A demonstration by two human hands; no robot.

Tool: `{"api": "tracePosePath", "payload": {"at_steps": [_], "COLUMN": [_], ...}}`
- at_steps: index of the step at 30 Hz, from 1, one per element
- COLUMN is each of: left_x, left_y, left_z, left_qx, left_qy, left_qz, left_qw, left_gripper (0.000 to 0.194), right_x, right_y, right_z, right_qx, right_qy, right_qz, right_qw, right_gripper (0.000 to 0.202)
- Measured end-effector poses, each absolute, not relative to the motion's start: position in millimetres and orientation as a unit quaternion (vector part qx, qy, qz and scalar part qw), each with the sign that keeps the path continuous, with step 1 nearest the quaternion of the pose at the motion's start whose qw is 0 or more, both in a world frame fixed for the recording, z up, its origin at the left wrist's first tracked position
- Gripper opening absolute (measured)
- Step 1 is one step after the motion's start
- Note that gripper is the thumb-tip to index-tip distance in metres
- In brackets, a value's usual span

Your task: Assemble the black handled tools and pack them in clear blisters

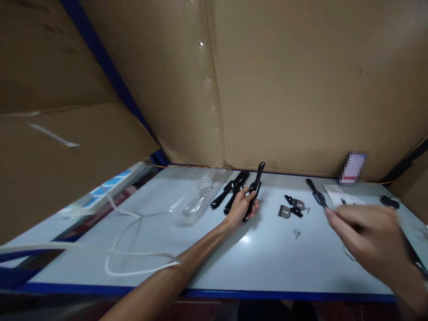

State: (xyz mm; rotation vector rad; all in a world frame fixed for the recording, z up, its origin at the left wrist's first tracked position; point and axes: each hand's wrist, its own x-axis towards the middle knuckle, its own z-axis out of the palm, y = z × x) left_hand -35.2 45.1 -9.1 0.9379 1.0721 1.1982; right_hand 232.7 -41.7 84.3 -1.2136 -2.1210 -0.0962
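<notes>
Gripping one black tool [257, 183], your left hand [241, 205] curls its fingers around the lower handle, just beside two more black tools [220, 199]. Your right hand [366, 236] blurs at the near end of another black-handled tool [311, 184]; whether it pinches it, I cannot tell. White tabletop [254, 267] stretches from the loose screw [296, 234] to the blue front edge [234, 294]. Clear packaging [197, 207] lies left, metal plates [284, 211] between your hands; brown sheeting [284, 89] walls the back.
</notes>
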Motion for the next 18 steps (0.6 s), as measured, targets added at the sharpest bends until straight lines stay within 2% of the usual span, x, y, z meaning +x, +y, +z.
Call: {"api": "tracePosePath", "payload": {"at_steps": [3,8,10,13,18], "left_x": [-33.0,-27.6,-24.9,-21.7,-21.2], "left_y": [40.8,36.9,35.4,33.3,30.3], "left_z": [-8.6,-12.1,-14.2,-17.6,-19.4], "left_qx": [0.387,0.407,0.423,0.447,0.469], "left_qy": [0.46,0.469,0.475,0.478,0.485], "left_qz": [0.494,0.46,0.457,0.452,0.433], "left_qw": [0.628,0.635,0.621,0.606,0.598], "left_gripper": [0.03,0.034,0.036,0.039,0.04], "right_x": [215.0,204.0,200.8,194.5,186.8], "right_y": [16.7,69.8,70.0,60.1,49.2], "right_z": [88.8,60.0,44.8,28.1,18.2], "right_qx": [-0.523,-0.538,-0.521,-0.504,-0.509], "right_qy": [-0.805,-0.834,-0.844,-0.853,-0.848], "right_qz": [-0.002,0.088,0.121,0.135,0.14], "right_qw": [0.282,0.083,0.033,0.019,0.039], "right_gripper": [0.05,0.015,0.016,0.029,0.022]}}
